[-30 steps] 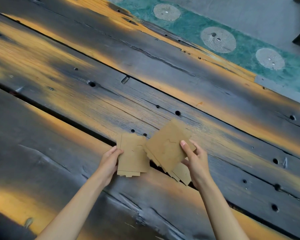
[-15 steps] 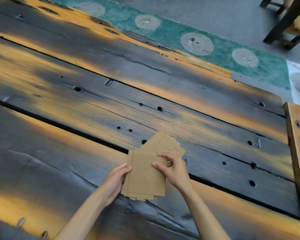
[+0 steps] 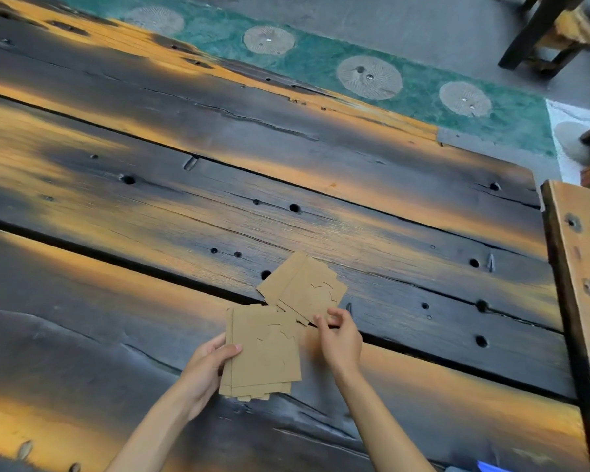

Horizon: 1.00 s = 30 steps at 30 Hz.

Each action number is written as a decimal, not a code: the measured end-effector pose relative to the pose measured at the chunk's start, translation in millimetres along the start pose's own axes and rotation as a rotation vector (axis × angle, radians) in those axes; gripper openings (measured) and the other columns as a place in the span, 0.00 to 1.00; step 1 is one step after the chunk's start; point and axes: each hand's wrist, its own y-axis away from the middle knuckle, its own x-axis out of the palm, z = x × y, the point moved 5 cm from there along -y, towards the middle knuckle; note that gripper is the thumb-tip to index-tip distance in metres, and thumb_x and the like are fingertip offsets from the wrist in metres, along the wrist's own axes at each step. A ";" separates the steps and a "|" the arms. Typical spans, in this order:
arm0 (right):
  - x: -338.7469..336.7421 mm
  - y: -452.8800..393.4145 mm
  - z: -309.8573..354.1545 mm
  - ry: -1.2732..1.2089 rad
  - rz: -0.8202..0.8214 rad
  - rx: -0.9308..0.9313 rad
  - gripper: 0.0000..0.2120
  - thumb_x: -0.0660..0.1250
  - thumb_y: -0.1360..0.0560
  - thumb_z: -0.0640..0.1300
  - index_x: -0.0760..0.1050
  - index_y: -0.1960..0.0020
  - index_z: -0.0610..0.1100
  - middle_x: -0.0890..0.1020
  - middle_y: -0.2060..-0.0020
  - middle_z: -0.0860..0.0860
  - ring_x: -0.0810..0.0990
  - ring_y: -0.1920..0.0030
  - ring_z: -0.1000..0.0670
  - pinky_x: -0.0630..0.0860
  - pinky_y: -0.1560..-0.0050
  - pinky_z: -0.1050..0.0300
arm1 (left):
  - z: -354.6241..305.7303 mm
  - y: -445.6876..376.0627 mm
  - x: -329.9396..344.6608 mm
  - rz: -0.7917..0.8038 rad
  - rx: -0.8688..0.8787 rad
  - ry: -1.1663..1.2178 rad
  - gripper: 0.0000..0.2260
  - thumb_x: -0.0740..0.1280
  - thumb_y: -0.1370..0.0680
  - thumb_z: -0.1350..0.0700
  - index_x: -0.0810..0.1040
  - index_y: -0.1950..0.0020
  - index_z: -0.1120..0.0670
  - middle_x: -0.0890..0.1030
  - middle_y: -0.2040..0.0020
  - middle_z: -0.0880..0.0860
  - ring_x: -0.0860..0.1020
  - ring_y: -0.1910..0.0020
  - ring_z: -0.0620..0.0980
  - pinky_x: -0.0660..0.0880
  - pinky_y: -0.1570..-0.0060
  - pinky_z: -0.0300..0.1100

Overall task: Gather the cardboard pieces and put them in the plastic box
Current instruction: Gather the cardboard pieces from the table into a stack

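Note:
A stack of brown cardboard pieces is held just above the dark wooden table. My left hand grips its left edge, thumb on top. A second group of cardboard pieces lies fanned on the table just beyond, overlapping the stack's far corner. My right hand is at the near right edge of that group, with its fingertips pinched on the edge. No plastic box can be made out in view.
A wooden plank or bench runs along the table's right end. A small blue item peeks in at the bottom edge. Beyond the table lie a green patterned mat and dark chair legs.
My right hand laid its pieces onto the left hand's stack, then moved right to the group lying on the table. The view has swung to the right.

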 end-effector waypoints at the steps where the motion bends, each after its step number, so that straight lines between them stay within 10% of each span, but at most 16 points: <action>1: -3.0 -5.7 -6.4 0.024 -0.029 0.039 0.20 0.71 0.24 0.55 0.75 0.36 0.48 0.83 0.48 0.51 0.81 0.46 0.50 0.74 0.45 0.54 | -0.2 -1.2 -1.8 -0.016 -0.003 0.007 0.14 0.65 0.19 0.60 0.81 0.35 0.54 0.85 0.39 0.57 0.82 0.37 0.59 0.79 0.43 0.54; 12: 12.6 -27.9 -9.8 0.224 0.014 0.304 0.49 0.75 0.33 0.63 0.52 0.24 0.47 0.76 0.33 0.39 0.78 0.36 0.36 0.74 0.40 0.44 | -9.2 -19.9 -9.6 -0.104 -0.030 0.042 0.13 0.64 0.18 0.62 0.81 0.35 0.56 0.85 0.39 0.58 0.81 0.37 0.59 0.79 0.41 0.56; 18: 15.9 -36.2 -16.8 0.129 -0.056 0.368 0.45 0.78 0.31 0.57 0.56 0.23 0.52 0.80 0.36 0.44 0.78 0.37 0.38 0.73 0.45 0.46 | -9.8 -30.0 -15.7 -0.117 -0.047 0.038 0.14 0.65 0.19 0.61 0.81 0.35 0.55 0.86 0.39 0.57 0.81 0.37 0.58 0.78 0.39 0.57; 23: 8.6 -39.6 -28.4 -0.089 -0.117 0.347 0.30 0.79 0.31 0.52 0.72 0.33 0.50 0.78 0.63 0.60 0.77 0.49 0.49 0.67 0.48 0.55 | -14.7 -35.2 -16.6 -0.126 -0.042 0.046 0.13 0.64 0.18 0.61 0.81 0.35 0.54 0.86 0.40 0.56 0.82 0.38 0.57 0.79 0.43 0.54; 30: -22.7 -30.9 -10.6 -0.710 -0.093 0.296 0.13 0.69 0.20 0.40 0.75 0.36 0.47 0.84 0.49 0.45 0.85 0.54 0.49 0.82 0.63 0.63 | -23.2 -37.9 -10.8 -0.131 -0.033 0.044 0.13 0.64 0.19 0.62 0.81 0.36 0.55 0.87 0.42 0.56 0.82 0.39 0.57 0.80 0.45 0.54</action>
